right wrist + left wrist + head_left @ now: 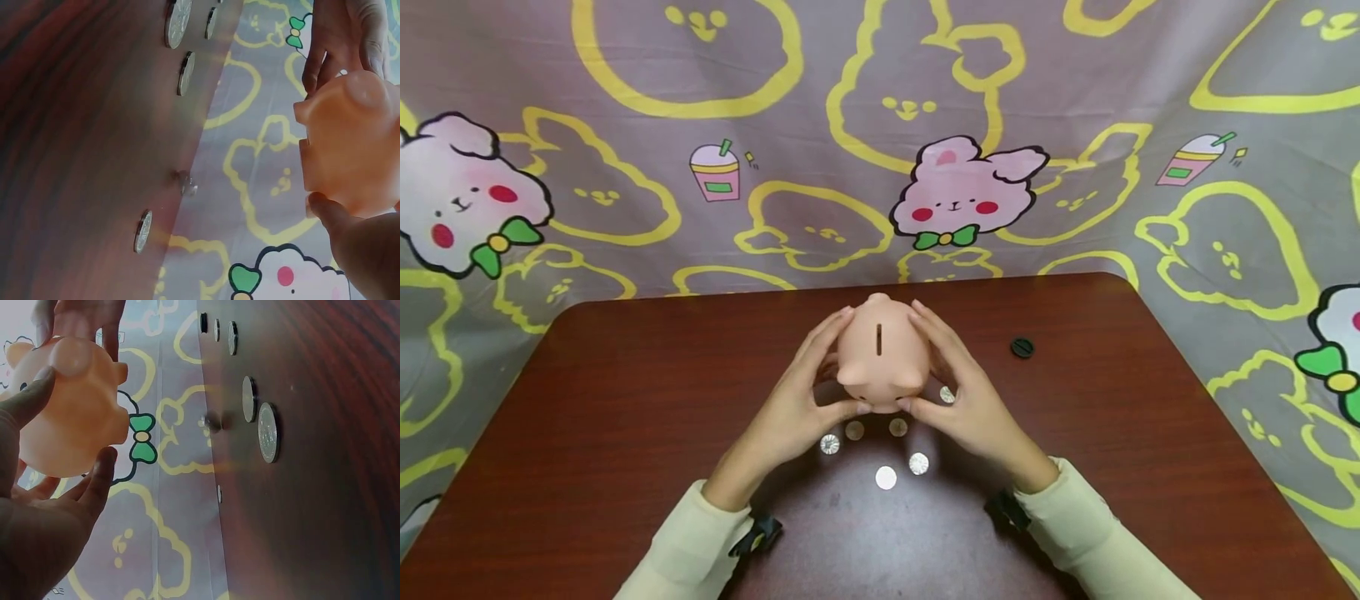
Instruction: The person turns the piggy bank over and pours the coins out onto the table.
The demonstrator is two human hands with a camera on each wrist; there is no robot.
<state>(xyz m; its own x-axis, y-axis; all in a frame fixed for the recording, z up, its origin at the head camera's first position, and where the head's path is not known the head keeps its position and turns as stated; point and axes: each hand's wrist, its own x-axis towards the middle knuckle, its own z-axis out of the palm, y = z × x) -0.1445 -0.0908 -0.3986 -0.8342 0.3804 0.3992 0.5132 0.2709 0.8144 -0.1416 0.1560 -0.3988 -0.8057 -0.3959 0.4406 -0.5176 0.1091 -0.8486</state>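
Note:
A peach-coloured piggy bank [882, 367] is held between both hands, upright, its coin slot on top and its snout towards the wearer. My left hand [801, 400] grips its left side, thumb at the front by the snout. On the opposite side my right hand [973, 404] grips it the same way. Both wrist views show the piggy bank [69, 419] raised off the table, feet pointing down. Several coins lie below it, among them a bright coin [886, 477] and a silver coin [919, 463]. A blurred coin [187, 183] shows under the bank.
A round black plug [1022, 347] lies on the dark red-brown table [647, 417], right of the hands. Another coin [947, 394] is partly hidden by the right hand. Behind the table hangs a cartoon-printed cloth [820, 108]. Black straps [758, 533] are at the wrists.

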